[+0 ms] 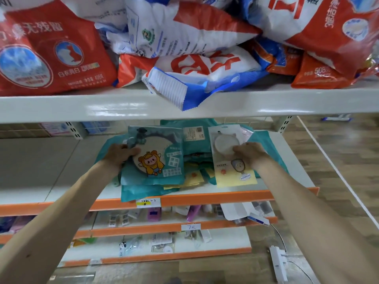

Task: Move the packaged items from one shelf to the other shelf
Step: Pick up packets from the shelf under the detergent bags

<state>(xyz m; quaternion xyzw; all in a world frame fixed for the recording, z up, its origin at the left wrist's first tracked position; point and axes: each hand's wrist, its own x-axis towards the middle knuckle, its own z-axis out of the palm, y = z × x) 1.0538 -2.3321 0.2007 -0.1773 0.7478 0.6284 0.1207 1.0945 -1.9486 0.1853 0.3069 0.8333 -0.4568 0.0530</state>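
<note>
Floor: wood-pattern floor (348,160) below and to the right of the rack, with a white power strip (277,261) and its cable lying on it.
Lower shelves: two orange-edged lower shelves (164,226) hold small packets and bottles, too blurred to name; a white tag on one edge reads 7.
Middle shelf: white board with an orange front edge (205,198) and a price label (148,202) stuck on it.
Pile: a heap of teal and yellow packets (194,171) lies on the right half of the middle shelf, one teal corner hanging over the front edge.
Left hand: the left hand (120,155) grips the left edge of the teal packet, thumb on its front and fingers curled behind.
Teal packet: the teal packet (158,160), with a round window and a yellow cartoon figure, is tilted up on top of the pile.
Right hand: the right hand (251,154) pinches the right edge of the clear packet, thumb on its front beside the white disc.
Clear packet: the clear packet (229,160), with a yellow lower part, sits at the right of the pile, just beside the teal one.
Top shelf: white metal top shelf (123,107) directly above the hands.
Bags: red, white and blue detergent bags (55,54) are piled on the top shelf; a blue-and-white bag (184,87) droops over its front edge.
</note>
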